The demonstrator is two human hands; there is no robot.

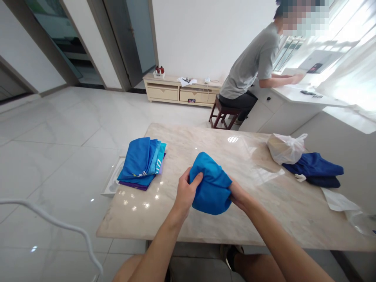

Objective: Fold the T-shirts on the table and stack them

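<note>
A bright blue cloth (210,186), bunched into a rounded bundle, is held above the middle of the marble table (170,223). My left hand (188,190) grips its left side, thumb on top of the fabric. On the right side, my right hand (237,192) has hold of it, with its fingertips hidden behind the cloth. A stack of folded blue cloths (139,160), with a purple one at the bottom, lies at the table's left edge.
A white plastic bag (286,148) and dark blue cloth (315,166) lie on the table's right side, near clear plastic wrapping (340,200). Beyond the table, a person in grey (249,58) sits on a stool by a white counter (308,94). A white cable (58,223) hangs at lower left.
</note>
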